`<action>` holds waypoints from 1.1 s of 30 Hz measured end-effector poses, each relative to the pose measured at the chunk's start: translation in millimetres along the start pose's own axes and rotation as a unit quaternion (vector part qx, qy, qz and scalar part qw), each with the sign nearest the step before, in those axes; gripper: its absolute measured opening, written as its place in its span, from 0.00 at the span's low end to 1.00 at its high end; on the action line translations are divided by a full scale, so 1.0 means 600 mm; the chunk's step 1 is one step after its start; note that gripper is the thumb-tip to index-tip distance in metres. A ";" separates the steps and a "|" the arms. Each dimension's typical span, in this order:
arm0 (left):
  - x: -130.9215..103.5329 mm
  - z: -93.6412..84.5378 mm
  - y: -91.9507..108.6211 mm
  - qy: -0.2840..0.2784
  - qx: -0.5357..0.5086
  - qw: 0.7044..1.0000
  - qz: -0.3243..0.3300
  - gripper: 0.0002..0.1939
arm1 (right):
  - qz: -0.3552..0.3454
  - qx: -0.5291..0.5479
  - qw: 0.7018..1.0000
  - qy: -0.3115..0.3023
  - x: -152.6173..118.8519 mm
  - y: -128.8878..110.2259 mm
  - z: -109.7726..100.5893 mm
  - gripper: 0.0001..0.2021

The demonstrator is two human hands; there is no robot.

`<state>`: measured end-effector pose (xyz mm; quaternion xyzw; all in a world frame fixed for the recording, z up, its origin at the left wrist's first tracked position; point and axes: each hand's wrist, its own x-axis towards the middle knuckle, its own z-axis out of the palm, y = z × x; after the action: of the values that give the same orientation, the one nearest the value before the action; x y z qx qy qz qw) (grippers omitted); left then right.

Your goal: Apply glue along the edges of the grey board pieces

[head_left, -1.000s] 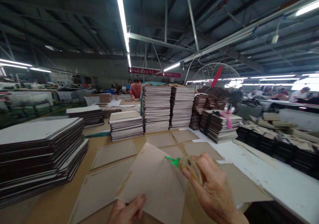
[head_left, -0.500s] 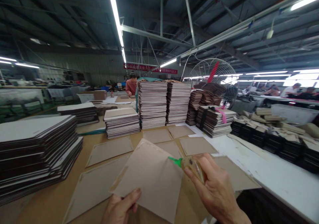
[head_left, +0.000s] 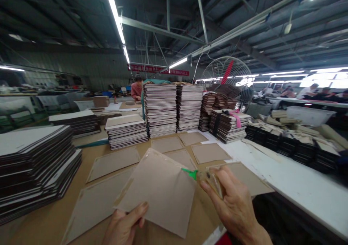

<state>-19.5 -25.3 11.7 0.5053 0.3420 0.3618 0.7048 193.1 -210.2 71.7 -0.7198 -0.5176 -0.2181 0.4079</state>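
Fingers of the left hand (head_left: 123, 225) pinch a cardboard sheet (head_left: 159, 190) (tilted), while the right hand (head_left: 233, 205) grips a green-nozzled glue bottle (head_left: 208, 178) at its edge.

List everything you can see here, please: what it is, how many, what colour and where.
card: one, brown, held up over the table
glue bottle: one, clear with a green nozzle, tip at the card's right edge
flat sheets: several, brown, lying on the table
table: one, tan with a white part on the right
board stacks: many, dark with pale edges, left side and far end of the table
fan: one, wire cage with a red blade, behind the stacks
person: one, red top, far behind the stacks; others far right
ceiling lights: long white strips overhead
left hand: pinching the card's lower edge
right hand: gripping the glue bottle
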 end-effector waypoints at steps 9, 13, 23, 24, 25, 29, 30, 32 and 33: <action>0.005 0.000 0.005 0.021 -0.008 1.000 -0.018 0.22 | 0.025 -0.030 0.999 -0.006 -0.021 0.021 -0.002 0.11; 0.008 -0.011 -0.005 -0.003 -0.019 1.000 -0.008 0.17 | 0.040 -0.038 0.998 -0.023 -0.026 0.026 -0.006 0.11; 0.012 -0.019 -0.005 -0.001 -0.031 0.999 -0.029 0.16 | 0.053 -0.037 0.998 -0.020 -0.034 0.032 -0.008 0.12; 0.012 -0.019 -0.004 0.008 -0.035 0.999 -0.033 0.17 | 0.055 -0.041 0.997 -0.019 -0.035 0.035 -0.008 0.12; 0.011 -0.019 -0.003 0.017 -0.037 0.999 -0.033 0.17 | 0.055 -0.043 0.997 -0.016 -0.036 0.037 -0.008 0.12; 0.011 -0.019 -0.003 0.022 -0.031 0.999 -0.018 0.16 | 0.053 -0.039 0.998 -0.007 -0.039 0.044 -0.005 0.11; 0.011 -0.018 -0.003 0.024 -0.034 0.999 -0.018 0.16 | 0.053 -0.035 0.998 -0.011 -0.040 0.045 -0.005 0.11; 0.011 -0.017 -0.002 0.044 -0.047 0.998 -0.024 0.18 | 0.050 -0.024 0.998 -0.028 -0.041 0.045 -0.005 0.11; 0.010 -0.015 0.000 0.053 -0.052 0.997 -0.027 0.18 | 0.049 -0.021 0.998 -0.033 -0.040 0.045 -0.006 0.10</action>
<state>-24.1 -15.7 8.4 0.4384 0.3729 0.3866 0.7206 209.3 -230.1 46.2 -0.7592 -0.4908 -0.1846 0.3857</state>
